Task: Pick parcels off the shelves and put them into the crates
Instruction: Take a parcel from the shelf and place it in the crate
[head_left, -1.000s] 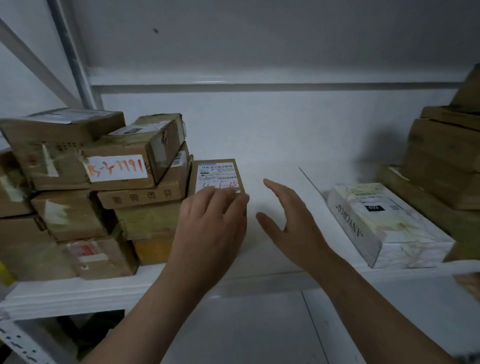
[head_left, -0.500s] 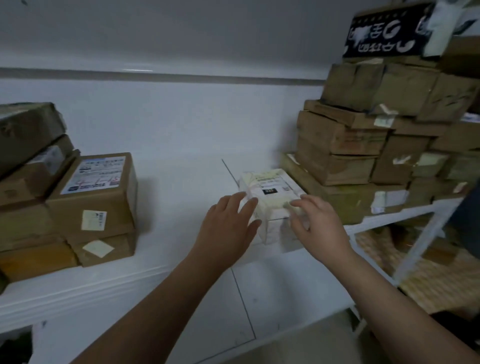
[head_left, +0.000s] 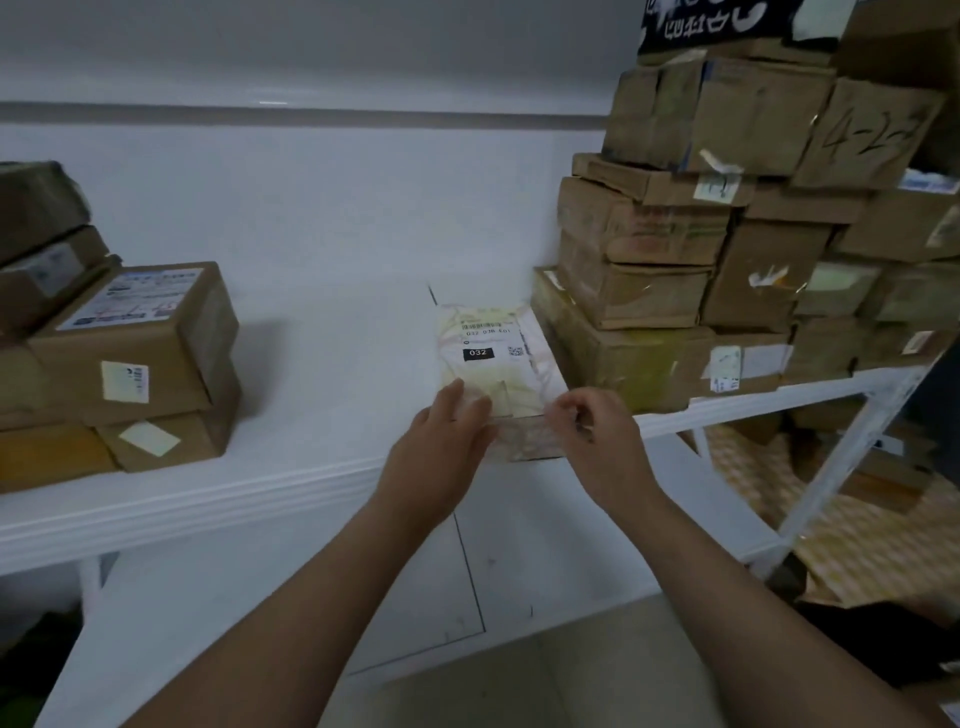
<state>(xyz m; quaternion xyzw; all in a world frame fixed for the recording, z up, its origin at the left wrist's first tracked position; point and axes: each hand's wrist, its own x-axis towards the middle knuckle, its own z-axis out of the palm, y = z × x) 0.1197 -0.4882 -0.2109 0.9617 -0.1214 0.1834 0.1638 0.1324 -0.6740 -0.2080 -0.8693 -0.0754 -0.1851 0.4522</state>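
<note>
A white, marble-patterned parcel (head_left: 493, 358) with a black "032" label lies on the white shelf (head_left: 322, 364), its near end at the shelf's front edge. My left hand (head_left: 441, 457) grips the parcel's near left corner, fingers on top. On the near right corner my right hand (head_left: 597, 436) curls its fingers round the edge. No crate is in view.
Brown cardboard boxes (head_left: 135, 358) are stacked at the shelf's left end. A taller pile of brown boxes (head_left: 727, 249) fills the right end, close beside the white parcel. A lower shelf (head_left: 857, 525) at the right holds yellow-patterned packages. White wall behind.
My view swung right, away from the left stack. Both hands left the brown labelled box, went to the white parcel and closed on its near corners.
</note>
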